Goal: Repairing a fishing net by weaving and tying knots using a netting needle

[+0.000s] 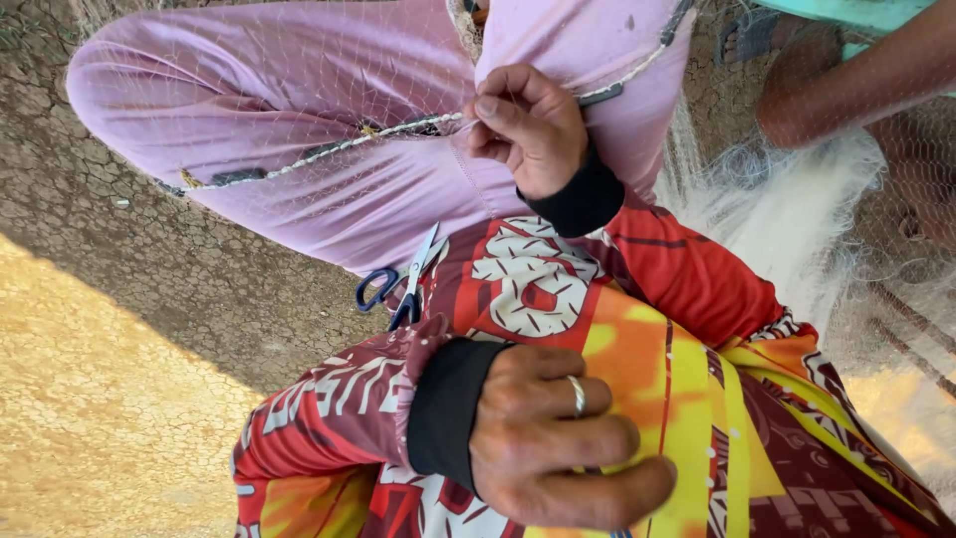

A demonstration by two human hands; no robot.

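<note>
Head view: two hands are seen over a lap covered w/ fine fishing net (299, 120). The right hand (533, 130), approx. 12 o'clock from frame centre, is closed in a pinch; the net's edge cord (398, 130) is gripped between thumb and fingertips (498, 105). The cord is stretched from that pinch towards 9 o'clock across purple trousers (249, 60), w/ small dark weights threaded along it. A 2nd stretch of cord is run off towards 1 o'clock.

The left hand (558, 448), at approx. 6 o'clock, is laid back-up on a red and orange patterned shirt (687, 379). Its fingers are curled downward, and a ring (577, 395) is worn on one. Whether anything is gripped underneath can't be told.

Blue-handled scissors (403, 284) are laid on the lap btwn. the two hands, at 9 o'clock from centre, blades pointed towards 1 o'clock; they are touched by neither hand.

A bunched white mass of netting (787, 209) is piled at 3 o'clock. Beyond it, at 1–2 o'clock, another person's limb (846, 90) and a sandalled foot (747, 35) are seen. Cracked dry ground (119, 399) is lit by sun at 8 o'clock.
</note>
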